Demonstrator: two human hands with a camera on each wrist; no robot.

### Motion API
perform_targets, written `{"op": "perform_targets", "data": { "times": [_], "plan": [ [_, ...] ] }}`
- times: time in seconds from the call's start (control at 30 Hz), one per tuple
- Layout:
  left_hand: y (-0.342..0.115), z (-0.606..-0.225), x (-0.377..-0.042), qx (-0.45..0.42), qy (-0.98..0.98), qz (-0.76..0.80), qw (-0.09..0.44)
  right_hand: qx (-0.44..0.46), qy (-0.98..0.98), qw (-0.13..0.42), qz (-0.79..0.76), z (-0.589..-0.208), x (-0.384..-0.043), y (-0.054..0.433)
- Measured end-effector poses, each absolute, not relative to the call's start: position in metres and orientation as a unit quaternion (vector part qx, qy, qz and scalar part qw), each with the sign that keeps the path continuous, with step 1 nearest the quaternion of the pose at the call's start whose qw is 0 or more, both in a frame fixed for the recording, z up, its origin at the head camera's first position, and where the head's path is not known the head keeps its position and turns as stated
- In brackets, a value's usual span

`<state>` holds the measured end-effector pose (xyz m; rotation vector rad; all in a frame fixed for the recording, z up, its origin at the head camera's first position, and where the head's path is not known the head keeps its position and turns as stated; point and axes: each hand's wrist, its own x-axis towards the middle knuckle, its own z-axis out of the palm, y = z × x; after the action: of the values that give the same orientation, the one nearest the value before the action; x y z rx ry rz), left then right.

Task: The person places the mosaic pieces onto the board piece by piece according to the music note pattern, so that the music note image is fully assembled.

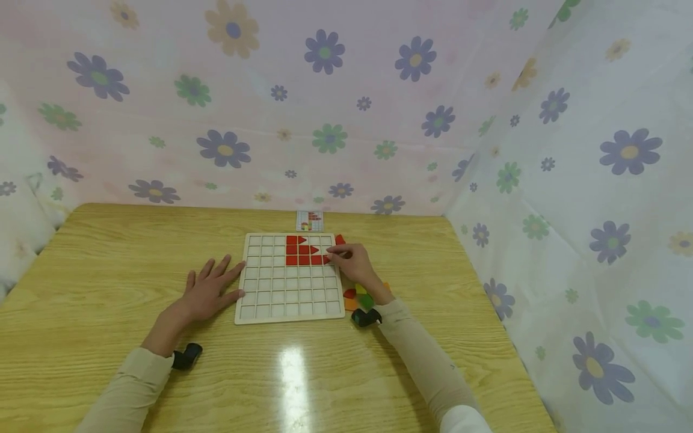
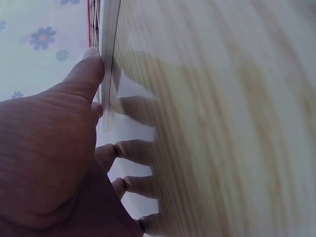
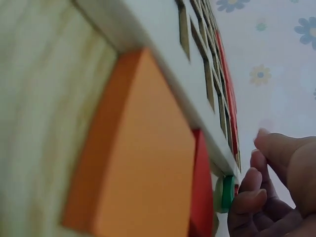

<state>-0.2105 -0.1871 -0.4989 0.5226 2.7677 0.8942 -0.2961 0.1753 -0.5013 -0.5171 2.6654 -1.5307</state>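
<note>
A pale wooden grid board lies on the table. Three rows of red pieces fill part of its upper right: red squares, each row ending in a red triangle pointing right. My left hand is spread, its thumb and index fingertip at the board's left edge. Over the upper right corner, my right hand has its thumb and index tips close by the lowest row's red triangle. In the right wrist view its fingers are loosely bent, and no piece shows between them.
Loose pieces lie along the board's right side: an orange piece, a green one, a yellow one and several red ones, partly hidden by the right arm. Behind the board lies a small pattern card. Flowered cloth hangs beyond the table.
</note>
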Motion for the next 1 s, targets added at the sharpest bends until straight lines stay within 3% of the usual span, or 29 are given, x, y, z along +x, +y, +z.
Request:
{"op": "perform_targets", "data": {
  "times": [0.6, 1.0],
  "plan": [
    [-0.184, -0.499, -0.21, 0.18, 0.931, 0.303, 0.091, -0.076, 0.787, -0.006, -0.612, -0.499, -0.292, 0.198],
    [-0.186, -0.498, -0.209, 0.176, 0.933, 0.301, 0.088, -0.185, 0.851, 0.126, -0.475, -0.469, -0.287, 0.25]
  ]
}}
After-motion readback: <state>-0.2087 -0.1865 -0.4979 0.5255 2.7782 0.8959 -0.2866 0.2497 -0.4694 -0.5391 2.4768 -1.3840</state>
